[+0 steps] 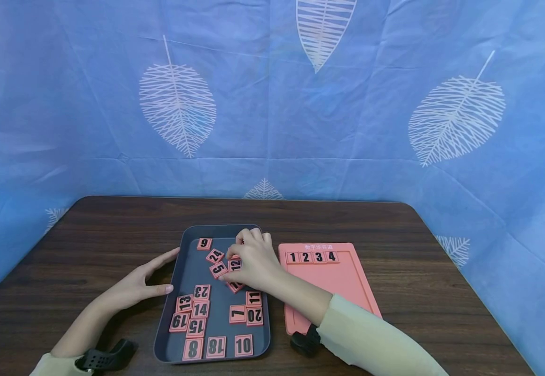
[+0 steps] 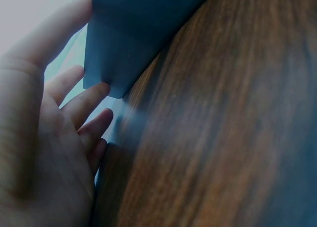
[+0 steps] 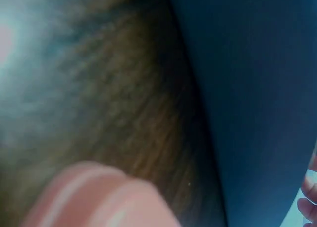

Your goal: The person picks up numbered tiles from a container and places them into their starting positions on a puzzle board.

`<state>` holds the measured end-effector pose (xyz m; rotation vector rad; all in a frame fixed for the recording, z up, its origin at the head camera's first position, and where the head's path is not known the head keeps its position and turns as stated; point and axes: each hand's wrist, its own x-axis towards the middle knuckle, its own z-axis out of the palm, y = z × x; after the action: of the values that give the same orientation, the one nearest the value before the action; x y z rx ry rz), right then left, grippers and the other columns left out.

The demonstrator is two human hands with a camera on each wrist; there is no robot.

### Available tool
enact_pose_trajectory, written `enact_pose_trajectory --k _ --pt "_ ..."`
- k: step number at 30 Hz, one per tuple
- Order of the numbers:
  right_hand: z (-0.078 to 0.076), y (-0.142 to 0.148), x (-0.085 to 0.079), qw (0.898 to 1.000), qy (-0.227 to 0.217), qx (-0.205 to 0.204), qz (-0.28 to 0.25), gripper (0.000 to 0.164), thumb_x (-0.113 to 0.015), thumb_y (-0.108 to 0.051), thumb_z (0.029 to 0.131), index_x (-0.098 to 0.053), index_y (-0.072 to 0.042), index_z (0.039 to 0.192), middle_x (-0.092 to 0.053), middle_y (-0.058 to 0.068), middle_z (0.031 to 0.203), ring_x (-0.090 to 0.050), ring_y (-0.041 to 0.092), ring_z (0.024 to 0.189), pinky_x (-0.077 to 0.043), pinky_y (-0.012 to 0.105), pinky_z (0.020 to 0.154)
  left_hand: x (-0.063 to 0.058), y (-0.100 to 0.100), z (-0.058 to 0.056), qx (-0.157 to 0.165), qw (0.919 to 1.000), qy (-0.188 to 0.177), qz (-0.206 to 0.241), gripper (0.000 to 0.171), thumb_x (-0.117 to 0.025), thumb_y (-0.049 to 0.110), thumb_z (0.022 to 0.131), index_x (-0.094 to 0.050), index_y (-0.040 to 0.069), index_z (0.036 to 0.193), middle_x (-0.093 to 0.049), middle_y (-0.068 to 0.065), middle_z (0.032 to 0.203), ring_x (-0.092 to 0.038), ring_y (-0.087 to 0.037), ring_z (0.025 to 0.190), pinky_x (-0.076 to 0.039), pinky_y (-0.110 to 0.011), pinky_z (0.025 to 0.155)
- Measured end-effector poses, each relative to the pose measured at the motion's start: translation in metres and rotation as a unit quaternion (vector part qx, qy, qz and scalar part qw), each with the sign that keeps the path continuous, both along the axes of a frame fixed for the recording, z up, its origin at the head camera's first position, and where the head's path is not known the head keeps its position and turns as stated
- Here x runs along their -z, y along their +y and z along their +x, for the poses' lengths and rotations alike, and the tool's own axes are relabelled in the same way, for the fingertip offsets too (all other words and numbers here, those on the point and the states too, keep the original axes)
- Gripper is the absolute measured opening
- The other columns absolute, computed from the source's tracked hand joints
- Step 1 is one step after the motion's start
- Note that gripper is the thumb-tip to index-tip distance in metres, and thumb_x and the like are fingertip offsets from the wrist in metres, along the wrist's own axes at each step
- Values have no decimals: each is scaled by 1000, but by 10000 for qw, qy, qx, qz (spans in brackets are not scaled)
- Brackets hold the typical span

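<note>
My left hand (image 1: 133,287) is at the left side of a dark blue-grey tray (image 1: 165,334), thumb and fingers spread along its edge. In the left wrist view the fingertips of this left hand (image 2: 74,108) meet the tray's outer wall (image 2: 133,33). My right hand (image 1: 255,263) reaches over the tray's upper right, bent fingers among the pink number tiles. Its thumb and index finger stand apart, with tile 12 (image 1: 235,265) and tile 5 (image 1: 218,269) showing between them. Tile 24 (image 1: 215,255) lies just left of the fingers. Other tiles there are partly hidden under the hand.
Right of the tray lies a pink puzzle board (image 1: 333,287) with tiles 1 to 4 in its top row, partly covered by my right forearm. More tiles, such as tile 14 (image 1: 200,309) and tile 10 (image 1: 243,345), fill the tray's lower part. Beneath is a dark wooden table (image 1: 441,313).
</note>
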<state>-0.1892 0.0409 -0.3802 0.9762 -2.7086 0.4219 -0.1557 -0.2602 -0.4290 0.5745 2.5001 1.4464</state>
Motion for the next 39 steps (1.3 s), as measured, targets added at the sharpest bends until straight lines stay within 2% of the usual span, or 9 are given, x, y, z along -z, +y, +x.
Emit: enact_pose_trajectory --k 12,21,32,39 --pt "-12 -15 10 9989 -134 153 431 41 -76 -64 68 -72 -28 89 -37 -6 91 -30 16 86 -22 37 76 -1 0 1 -25 10000 -26 -15 74 -66 20 92 -25 17 153 -20 -21 154 -15 -49 137 -22 -74 94" --pt "-14 -22 16 9976 -184 172 646 44 -74 -68 67 -68 -27 81 -38 -5 90 -31 16 85 -23 36 75 -2 1 1 -4 10000 -30 -2 75 -66 20 92 -24 16 154 -20 -21 154 -15 -50 137 -23 -74 94" --pt "-13 -24 19 9980 -229 167 566 38 -76 -63 69 -62 -28 69 -39 -5 90 -32 16 85 -24 36 74 -2 0 1 -6 10000 -12 -15 75 -66 20 92 -24 17 154 -20 -21 154 -16 -49 137 -24 -74 94" --pt "-12 -23 16 9988 -211 103 431 34 -77 -59 70 -64 -27 72 -40 -5 91 -33 16 86 -23 36 74 -1 0 0 -62 10000 6 -73 75 -67 21 91 -25 16 153 -21 -21 154 -17 -49 137 -22 -74 94"
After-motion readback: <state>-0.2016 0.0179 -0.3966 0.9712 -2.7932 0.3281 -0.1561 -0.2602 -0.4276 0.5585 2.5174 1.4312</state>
